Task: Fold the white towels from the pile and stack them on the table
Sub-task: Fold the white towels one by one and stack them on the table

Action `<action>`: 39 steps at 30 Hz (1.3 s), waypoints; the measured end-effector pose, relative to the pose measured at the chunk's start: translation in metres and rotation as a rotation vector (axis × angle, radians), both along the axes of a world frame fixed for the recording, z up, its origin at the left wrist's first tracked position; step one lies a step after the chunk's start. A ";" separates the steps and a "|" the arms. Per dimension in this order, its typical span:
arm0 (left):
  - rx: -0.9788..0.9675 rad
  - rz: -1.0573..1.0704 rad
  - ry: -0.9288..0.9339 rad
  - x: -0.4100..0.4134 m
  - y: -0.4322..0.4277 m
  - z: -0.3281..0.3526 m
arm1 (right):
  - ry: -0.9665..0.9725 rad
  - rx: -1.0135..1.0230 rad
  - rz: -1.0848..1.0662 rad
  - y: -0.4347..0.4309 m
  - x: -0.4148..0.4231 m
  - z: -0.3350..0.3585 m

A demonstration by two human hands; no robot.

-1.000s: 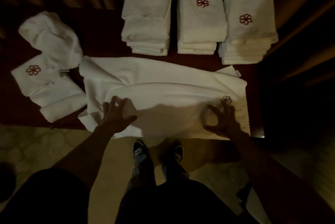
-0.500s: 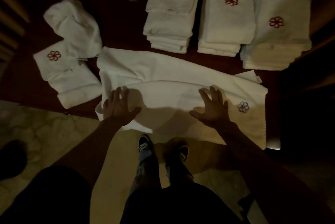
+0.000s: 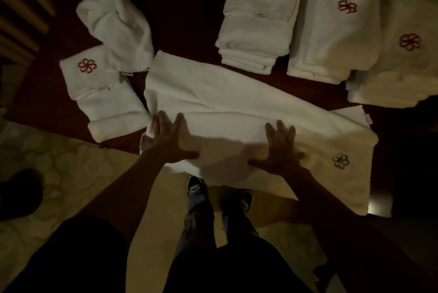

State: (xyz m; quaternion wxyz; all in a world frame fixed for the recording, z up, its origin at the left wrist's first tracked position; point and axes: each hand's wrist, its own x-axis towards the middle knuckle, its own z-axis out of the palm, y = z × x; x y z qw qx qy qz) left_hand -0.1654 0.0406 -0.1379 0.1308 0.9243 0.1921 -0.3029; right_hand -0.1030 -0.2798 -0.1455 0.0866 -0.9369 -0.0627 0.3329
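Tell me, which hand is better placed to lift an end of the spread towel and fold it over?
Likely the left hand: it lies flat at the left end of the spread towel, by its edge. The right hand presses nearer the middle, well short of the embroidered end.

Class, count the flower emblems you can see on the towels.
5: one atop each back stack, one on the left folded towel, one on the spread towel. Others may be hidden.

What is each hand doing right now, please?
Left hand: open, fingers spread, pressing flat on the spread towel.
Right hand: open, pressing flat on the same towel.
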 end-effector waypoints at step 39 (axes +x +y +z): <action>-0.102 -0.501 -0.257 0.106 -0.163 0.002 | -0.264 0.046 -0.350 -0.107 0.009 0.011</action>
